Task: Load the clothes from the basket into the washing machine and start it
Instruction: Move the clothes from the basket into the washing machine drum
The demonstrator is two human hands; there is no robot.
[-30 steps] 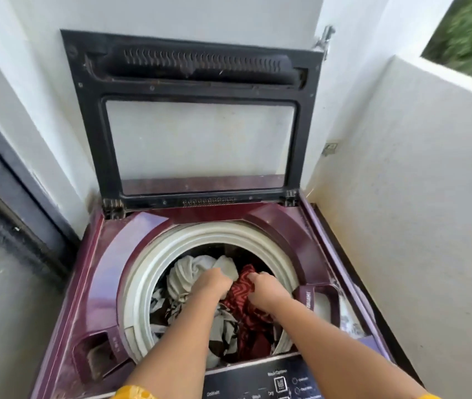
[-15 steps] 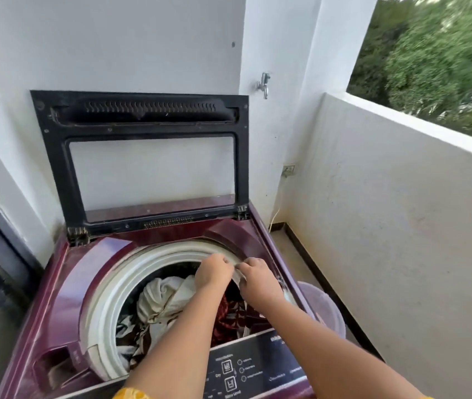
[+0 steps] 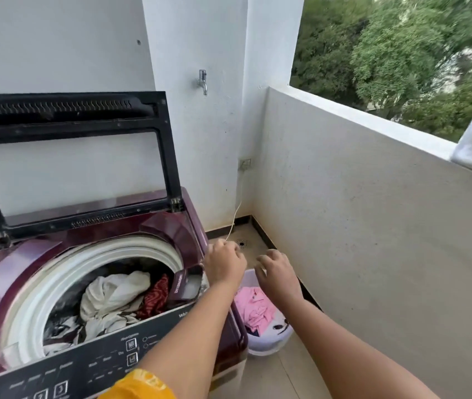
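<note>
Head view: the left hand (image 3: 224, 262) and the right hand (image 3: 278, 272) hover at the centre of the frame, near the far rim of the lavender basket (image 3: 267, 345) on the floor (image 3: 260, 378), each grip slack, fingers loosely bent and holding nothing. The pink garment (image 3: 253, 308) lies in the basket, just right of the washing machine (image 3: 171, 234), whose drum (image 3: 64, 272) already holds white and red clothes (image 3: 113, 292). I judge that a shallow pinch could let the cloth trail, fall on the floor or snag on the detergent tray (image 3: 184, 285) at the drum's right edge.
</note>
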